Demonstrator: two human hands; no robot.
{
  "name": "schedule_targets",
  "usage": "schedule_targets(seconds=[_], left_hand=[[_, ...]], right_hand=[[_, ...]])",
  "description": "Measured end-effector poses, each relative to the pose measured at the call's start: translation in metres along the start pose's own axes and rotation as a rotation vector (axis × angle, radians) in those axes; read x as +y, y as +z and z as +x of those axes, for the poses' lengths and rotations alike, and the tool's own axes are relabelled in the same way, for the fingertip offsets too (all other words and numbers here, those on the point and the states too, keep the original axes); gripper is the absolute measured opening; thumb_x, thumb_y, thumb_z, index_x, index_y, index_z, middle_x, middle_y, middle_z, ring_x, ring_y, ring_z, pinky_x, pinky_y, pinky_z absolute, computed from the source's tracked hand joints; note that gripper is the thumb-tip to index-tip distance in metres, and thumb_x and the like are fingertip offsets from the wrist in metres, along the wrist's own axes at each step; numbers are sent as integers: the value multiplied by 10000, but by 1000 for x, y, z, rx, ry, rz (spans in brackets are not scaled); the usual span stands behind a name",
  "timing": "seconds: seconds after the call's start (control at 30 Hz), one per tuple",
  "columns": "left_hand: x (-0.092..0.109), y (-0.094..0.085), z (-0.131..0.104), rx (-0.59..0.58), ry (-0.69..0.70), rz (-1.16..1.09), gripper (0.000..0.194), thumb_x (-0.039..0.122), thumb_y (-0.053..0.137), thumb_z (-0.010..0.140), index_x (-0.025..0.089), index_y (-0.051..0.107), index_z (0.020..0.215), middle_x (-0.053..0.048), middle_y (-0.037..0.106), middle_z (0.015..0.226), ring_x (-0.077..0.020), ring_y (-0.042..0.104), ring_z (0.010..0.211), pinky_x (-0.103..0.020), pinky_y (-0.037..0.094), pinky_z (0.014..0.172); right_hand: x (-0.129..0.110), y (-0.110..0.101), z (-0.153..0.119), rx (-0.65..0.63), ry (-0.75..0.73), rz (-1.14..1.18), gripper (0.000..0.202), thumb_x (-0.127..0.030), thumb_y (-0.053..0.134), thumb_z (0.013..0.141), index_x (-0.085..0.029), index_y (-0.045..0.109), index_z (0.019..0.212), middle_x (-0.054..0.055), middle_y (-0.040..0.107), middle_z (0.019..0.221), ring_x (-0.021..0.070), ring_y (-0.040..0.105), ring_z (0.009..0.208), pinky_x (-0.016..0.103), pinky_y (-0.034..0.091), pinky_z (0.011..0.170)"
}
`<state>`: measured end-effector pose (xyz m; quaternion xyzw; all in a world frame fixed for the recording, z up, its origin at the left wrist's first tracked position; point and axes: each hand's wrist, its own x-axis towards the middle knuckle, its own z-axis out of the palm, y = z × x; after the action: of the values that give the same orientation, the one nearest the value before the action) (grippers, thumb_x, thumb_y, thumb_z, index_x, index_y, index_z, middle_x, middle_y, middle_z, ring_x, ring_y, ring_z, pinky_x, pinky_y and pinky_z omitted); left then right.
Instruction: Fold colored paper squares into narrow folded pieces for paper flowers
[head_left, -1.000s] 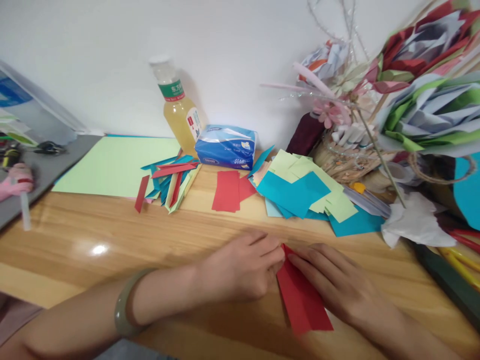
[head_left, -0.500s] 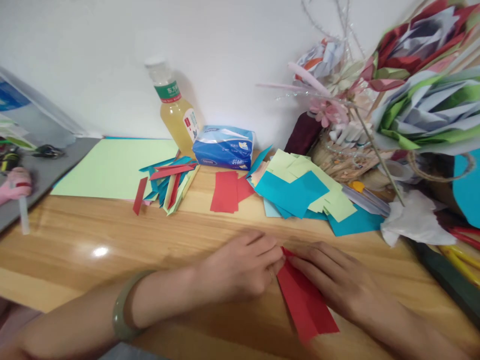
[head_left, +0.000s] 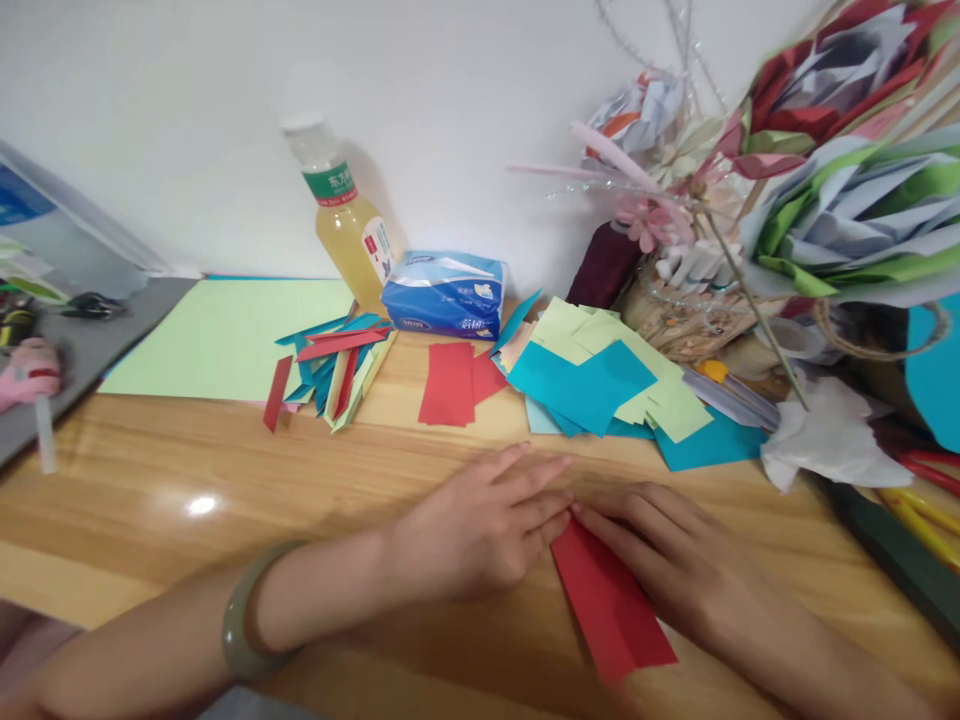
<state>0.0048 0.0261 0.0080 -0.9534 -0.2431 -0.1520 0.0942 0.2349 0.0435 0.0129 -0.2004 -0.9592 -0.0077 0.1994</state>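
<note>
The creased red paper strip [head_left: 604, 600] lies on the wooden table [head_left: 300, 475], running nearward from the meeting fingertips — right hand [head_left: 675, 550] nearer, along its right edge, left hand [head_left: 487, 530] at its far end, any pinch hidden — left fingers straighter than a second ago

"东方" on the green bottle label [head_left: 327, 185]

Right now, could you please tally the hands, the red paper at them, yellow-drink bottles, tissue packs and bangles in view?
Left hand and right hand: 2
Red paper at the hands: 1
Yellow-drink bottle: 1
Tissue pack: 1
Bangle: 1
Total: 6
</note>
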Motion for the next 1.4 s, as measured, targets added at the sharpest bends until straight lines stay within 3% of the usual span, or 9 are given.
schedule_targets(seconds=[0.23, 0.57, 0.77, 0.87, 0.97, 1.03, 1.17, 1.4], left_hand=[[1, 0, 0, 22, -29, -25, 251, 156, 448, 924, 136, 642, 1082, -31, 628, 1184, -295, 449, 1216, -472, 351, 1010], [-7, 3, -4, 55, -68, -67, 270, 127, 409, 925, 120, 633, 1078, -48, 642, 1160, -273, 445, 1222, -478, 355, 999], [-16, 6, -7, 44, -47, -90, 296, 134, 360, 956, 128, 582, 1151, -33, 611, 1212, -244, 441, 1223, -473, 345, 1006], [-16, 4, -5, 54, -59, -62, 299, 129, 348, 962, 121, 562, 1171, -49, 601, 1225, -228, 439, 1221, -462, 346, 1003], [-11, -1, -2, 167, -62, -65, 276, 109, 365, 946, 110, 591, 1104, -52, 652, 1121, -189, 537, 1074, -371, 412, 923], [-6, -5, -2, 189, -38, -107, 233, 122, 398, 927, 130, 622, 993, -25, 686, 950, -146, 585, 867, -293, 452, 775], [8, -8, -1, 30, 22, -175, 194, 149, 434, 888, 160, 612, 810, 0, 641, 786, -114, 528, 669, -270, 385, 560], [16, 0, -2, -36, -62, -195, 171, 153, 496, 869, 162, 584, 722, -8, 601, 784, -136, 494, 693, -296, 377, 608]], right_hand=[[5, -9, 0, -21, 0, 23, 244, -124, 369, 923, -123, 602, 994, 85, 649, 852, 203, 580, 818, 352, 489, 687], [13, -14, -9, 6, 11, 113, 226, -67, 402, 868, -154, 566, 998, 61, 643, 835, 197, 570, 791, 351, 460, 669], [13, -22, -7, -153, 142, 365, 236, -65, 434, 816, -202, 572, 949, 79, 570, 944, 171, 555, 846, 290, 475, 665], [10, -24, -2, -227, 126, 429, 205, -73, 442, 826, -207, 590, 872, 65, 562, 896, 168, 549, 813, 282, 464, 642], [7, -20, -3, -135, 76, 351, 139, -118, 479, 861, -196, 588, 821, 35, 557, 768, 157, 521, 694, 279, 424, 576], [7, -15, -6, -49, 62, 259, 130, -109, 484, 868, -184, 588, 848, 26, 561, 736, 149, 515, 656, 274, 406, 555], [6, -10, -11, -1, 100, 165, 144, -97, 474, 876, -177, 587, 917, 36, 589, 786, 143, 543, 682, 262, 410, 562], [6, -13, -5, -34, 63, 217, 160, -99, 472, 877, -196, 594, 916, 27, 585, 782, 146, 534, 698, 276, 406, 593]])
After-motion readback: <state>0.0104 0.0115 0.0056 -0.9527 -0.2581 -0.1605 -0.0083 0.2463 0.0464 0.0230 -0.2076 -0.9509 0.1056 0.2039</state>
